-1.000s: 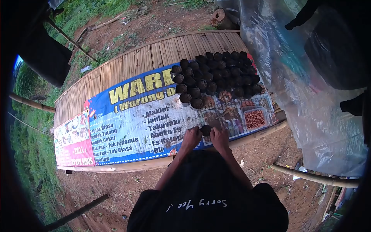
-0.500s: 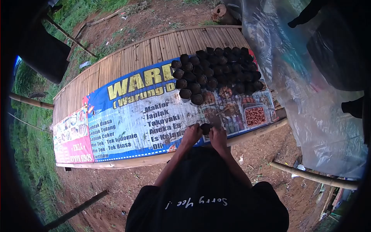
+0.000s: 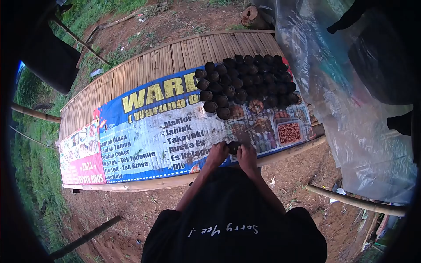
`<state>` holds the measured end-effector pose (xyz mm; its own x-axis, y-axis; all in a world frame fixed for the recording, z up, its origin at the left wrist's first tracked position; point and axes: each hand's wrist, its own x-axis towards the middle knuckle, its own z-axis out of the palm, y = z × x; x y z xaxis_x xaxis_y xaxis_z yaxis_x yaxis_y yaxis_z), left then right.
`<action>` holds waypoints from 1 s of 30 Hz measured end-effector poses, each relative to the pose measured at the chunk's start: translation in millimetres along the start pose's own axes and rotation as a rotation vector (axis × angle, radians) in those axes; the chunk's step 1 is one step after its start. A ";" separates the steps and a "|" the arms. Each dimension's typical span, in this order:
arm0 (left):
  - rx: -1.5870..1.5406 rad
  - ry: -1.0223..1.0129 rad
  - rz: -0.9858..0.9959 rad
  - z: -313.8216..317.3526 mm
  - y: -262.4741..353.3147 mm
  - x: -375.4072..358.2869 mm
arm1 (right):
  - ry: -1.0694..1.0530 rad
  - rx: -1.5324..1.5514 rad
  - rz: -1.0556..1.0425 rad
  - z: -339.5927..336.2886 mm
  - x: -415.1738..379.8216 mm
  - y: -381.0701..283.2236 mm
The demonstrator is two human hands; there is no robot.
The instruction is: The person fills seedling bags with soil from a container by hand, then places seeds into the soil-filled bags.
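Observation:
Between my two hands, near the front edge of the banner, is a small black pot [image 3: 234, 146]. My left hand [image 3: 219, 153] grips its left side with bent fingers, and my right hand [image 3: 246, 156] grips its right side. Beyond them, several similar dark pots [image 3: 239, 94] stand close together in rows on the printed banner [image 3: 144, 131]. A clear tray of reddish-brown pieces [image 3: 289, 132] lies to the right of my hands. What the pot holds is too dark to make out.
The banner covers part of a bamboo-slat table [image 3: 164, 59]. Clear plastic sheeting [image 3: 324, 96] hangs along the right side. Bamboo poles [image 3: 355, 199] stick out at the lower right and at the left. A cut log [image 3: 252, 16] lies behind the table.
The small pot's opening looks narrower and darker between my fingers. Both hands stay in nearly the same place, and the rows of pots have not changed.

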<state>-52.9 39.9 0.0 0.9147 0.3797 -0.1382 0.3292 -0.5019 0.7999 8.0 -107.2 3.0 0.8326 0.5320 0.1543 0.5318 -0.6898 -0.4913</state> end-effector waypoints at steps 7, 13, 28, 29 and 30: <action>-0.036 0.066 0.112 -2.6 9.8 -2.3 | -0.059 -0.031 0.033 -9.4 -1.2 0.7; 0.002 0.021 0.105 -1.1 5.3 -5.6 | -0.011 -0.025 0.008 2.8 -7.2 8.9; 0.029 0.102 0.185 -0.7 2.9 8.2 | -0.068 0.082 0.065 6.3 -12.9 12.7; 0.022 0.129 0.149 -0.2 3.2 2.1 | -0.061 0.115 0.079 1.7 -15.2 13.4; 0.022 0.129 0.150 -3.3 9.7 -3.0 | -0.050 0.149 0.090 -6.0 -12.1 10.4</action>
<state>-53.3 36.4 10.1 0.9168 0.3950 0.0581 0.1981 -0.5764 0.7928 4.4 -123.8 1.2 0.8650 0.4978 0.0625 0.4235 -0.6577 -0.6230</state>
